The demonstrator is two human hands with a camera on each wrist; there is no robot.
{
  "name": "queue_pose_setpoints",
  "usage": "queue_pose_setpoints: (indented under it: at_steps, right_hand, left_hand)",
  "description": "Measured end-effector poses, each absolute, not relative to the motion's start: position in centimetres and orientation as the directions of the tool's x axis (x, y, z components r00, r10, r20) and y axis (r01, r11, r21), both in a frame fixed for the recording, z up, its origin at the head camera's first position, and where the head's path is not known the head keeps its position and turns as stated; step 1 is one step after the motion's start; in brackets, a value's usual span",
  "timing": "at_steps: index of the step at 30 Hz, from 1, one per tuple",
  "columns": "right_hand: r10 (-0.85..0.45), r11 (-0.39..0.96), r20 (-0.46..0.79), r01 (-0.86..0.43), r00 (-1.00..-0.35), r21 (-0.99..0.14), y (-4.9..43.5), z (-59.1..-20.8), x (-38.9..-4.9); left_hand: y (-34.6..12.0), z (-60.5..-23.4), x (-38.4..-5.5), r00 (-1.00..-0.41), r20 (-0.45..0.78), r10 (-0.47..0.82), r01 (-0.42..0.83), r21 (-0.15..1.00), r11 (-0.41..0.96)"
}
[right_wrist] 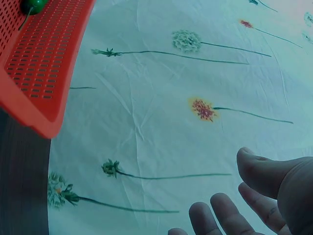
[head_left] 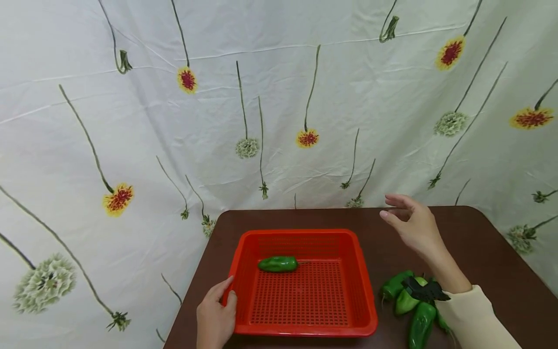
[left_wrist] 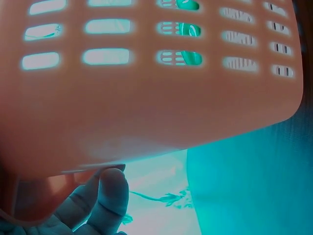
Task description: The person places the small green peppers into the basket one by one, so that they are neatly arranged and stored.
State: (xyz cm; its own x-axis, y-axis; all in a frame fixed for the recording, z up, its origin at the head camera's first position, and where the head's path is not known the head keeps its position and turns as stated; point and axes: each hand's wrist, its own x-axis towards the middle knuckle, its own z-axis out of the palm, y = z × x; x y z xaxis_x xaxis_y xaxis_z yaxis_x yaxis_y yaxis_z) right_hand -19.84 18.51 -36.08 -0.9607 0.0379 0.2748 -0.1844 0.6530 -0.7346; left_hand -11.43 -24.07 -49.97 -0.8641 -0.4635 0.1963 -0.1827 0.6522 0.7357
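Observation:
A red plastic basket (head_left: 301, 332) with slotted walls and a grid floor rests on the table. One green pepper (head_left: 277, 264) lies inside it, towards the back left. My left hand (head_left: 215, 312) grips the basket's left rim; in the left wrist view its fingertips (left_wrist: 113, 188) meet the rim's edge. To the right of the basket, my right hand (head_left: 414, 225) hovers over the back of the table, thumb and fingers apart, with nothing between them. Several green peppers (head_left: 422, 325) lie heaped beneath the right forearm, which partly hides them.
The dark brown table (head_left: 375, 218) has rounded back corners. Behind it hangs a white cloth (head_left: 279, 97) printed with flowers. A black strap (head_left: 425, 290) circles the right wrist, next to a cream sleeve (head_left: 472, 315).

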Motion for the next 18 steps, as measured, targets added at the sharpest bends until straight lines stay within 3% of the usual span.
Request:
queue_pose_setpoints:
  at_steps: [18]
  right_hand:
    - [0.215, 0.698, 0.346, -0.104, -0.913, -0.709, 23.1, -37.3, -16.1]
  left_hand:
    - [-24.2, -50.5, -11.5, -0.850, 0.221, -0.478, -0.189, 0.718, 0.669]
